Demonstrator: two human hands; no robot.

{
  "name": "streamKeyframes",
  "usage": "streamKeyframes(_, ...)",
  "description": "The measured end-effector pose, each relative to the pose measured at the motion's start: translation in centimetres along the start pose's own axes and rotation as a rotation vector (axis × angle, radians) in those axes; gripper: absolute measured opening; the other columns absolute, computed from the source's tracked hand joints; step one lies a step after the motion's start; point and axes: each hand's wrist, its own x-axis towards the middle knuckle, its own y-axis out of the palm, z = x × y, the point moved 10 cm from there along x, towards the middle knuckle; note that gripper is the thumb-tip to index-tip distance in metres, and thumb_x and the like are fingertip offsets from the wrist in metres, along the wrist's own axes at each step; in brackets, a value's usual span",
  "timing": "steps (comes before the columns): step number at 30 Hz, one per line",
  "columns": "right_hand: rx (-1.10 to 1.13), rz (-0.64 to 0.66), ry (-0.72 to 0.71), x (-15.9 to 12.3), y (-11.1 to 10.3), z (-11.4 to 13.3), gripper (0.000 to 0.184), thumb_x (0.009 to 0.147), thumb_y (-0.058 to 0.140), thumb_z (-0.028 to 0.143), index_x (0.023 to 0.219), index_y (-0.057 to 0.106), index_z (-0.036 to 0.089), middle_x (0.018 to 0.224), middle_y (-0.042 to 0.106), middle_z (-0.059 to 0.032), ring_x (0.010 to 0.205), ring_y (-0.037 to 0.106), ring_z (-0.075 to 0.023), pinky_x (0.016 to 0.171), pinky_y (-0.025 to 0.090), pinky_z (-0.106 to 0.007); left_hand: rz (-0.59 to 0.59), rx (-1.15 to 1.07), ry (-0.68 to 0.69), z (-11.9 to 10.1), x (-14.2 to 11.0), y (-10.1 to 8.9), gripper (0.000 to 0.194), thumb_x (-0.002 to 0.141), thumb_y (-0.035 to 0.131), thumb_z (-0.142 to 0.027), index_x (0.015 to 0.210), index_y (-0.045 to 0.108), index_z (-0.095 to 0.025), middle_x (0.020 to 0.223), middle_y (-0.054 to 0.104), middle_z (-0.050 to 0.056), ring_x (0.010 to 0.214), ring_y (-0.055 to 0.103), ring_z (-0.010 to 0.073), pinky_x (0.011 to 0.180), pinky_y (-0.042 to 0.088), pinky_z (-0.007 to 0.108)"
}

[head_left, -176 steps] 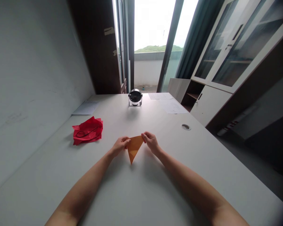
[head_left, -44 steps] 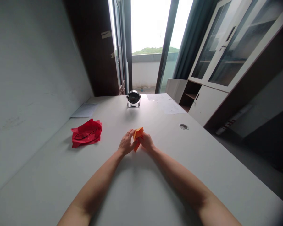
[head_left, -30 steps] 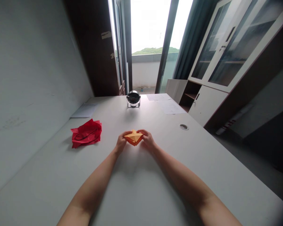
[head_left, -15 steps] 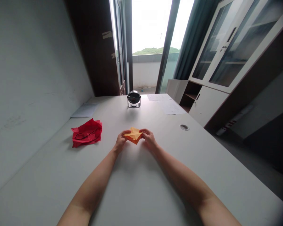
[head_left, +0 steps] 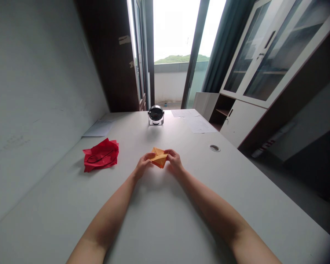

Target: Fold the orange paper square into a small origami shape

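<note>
A small folded piece of orange paper (head_left: 159, 157) with several creases is held between both hands, over the middle of the white table (head_left: 165, 205). My left hand (head_left: 143, 165) pinches its left side, the thumb lying on top of the paper. On the right edge, my right hand (head_left: 175, 160) grips it between thumb and fingers. The fingertips underneath are partly hidden by the paper.
Crumpled red paper (head_left: 101, 156) with a thin dark cord on it lies to the left. A round metal-framed device (head_left: 156, 115) stands at the back. White sheets (head_left: 202, 125) lie at the far right, another (head_left: 98, 128) by the wall. A cable hole (head_left: 215, 148) is at right.
The orange paper has turned and tilted between my hands, so its creased face shows differently. My left hand has shifted slightly inward, its thumb further over the paper.
</note>
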Motion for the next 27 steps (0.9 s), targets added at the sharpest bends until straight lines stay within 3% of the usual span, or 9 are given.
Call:
streamKeyframes(9, 0.021, 0.089, 0.029, -0.5, 1.2, 0.8, 0.023, 0.069, 0.061, 0.031, 0.088, 0.065, 0.019, 0.083, 0.065, -0.0012, 0.071, 0.057, -0.0156, 0.063, 0.049, -0.028, -0.108, -0.05, 0.052, 0.3, 0.5, -1.1, 0.049, 0.08, 0.069, -0.053, 0.11, 0.068, -0.014, 0.106, 0.071, 0.011, 0.09, 0.064, 0.0215, 0.076, 0.05, 0.029)
streamKeyframes(16, -0.018, 0.171, 0.011, -1.4, 2.6, 2.3, 0.024, 0.064, 0.059, 0.026, 0.088, 0.058, 0.022, 0.084, 0.062, 0.0002, 0.074, 0.057, -0.0158, 0.066, 0.047, -0.027, -0.141, -0.07, 0.044, 0.7, 0.7, -1.7, 0.041, 0.081, 0.068, -0.051, 0.1, 0.068, -0.015, 0.097, 0.07, 0.007, 0.084, 0.064, 0.0177, 0.074, 0.049, 0.026)
streamKeyframes(22, 0.036, 0.199, -0.001, -1.3, 2.8, 1.8, 0.028, 0.064, 0.063, 0.025, 0.09, 0.052, 0.023, 0.089, 0.061, 0.0003, 0.076, 0.058, -0.0155, 0.066, 0.049, -0.028, -0.193, -0.111, 0.032, 1.1, 0.8, -2.1, 0.042, 0.079, 0.067, -0.053, 0.099, 0.067, -0.015, 0.096, 0.07, 0.007, 0.083, 0.064, 0.0176, 0.075, 0.051, 0.027)
streamKeyframes(27, 0.012, 0.263, -0.001, -1.2, 3.3, 1.3, 0.027, 0.07, 0.07, 0.035, 0.089, 0.057, 0.021, 0.079, 0.063, -0.0002, 0.07, 0.058, -0.0158, 0.068, 0.048, -0.03, -0.169, -0.116, 0.043, 1.3, 1.0, -2.1, 0.04, 0.08, 0.068, -0.049, 0.1, 0.067, -0.015, 0.096, 0.07, 0.007, 0.083, 0.064, 0.0172, 0.076, 0.051, 0.027)
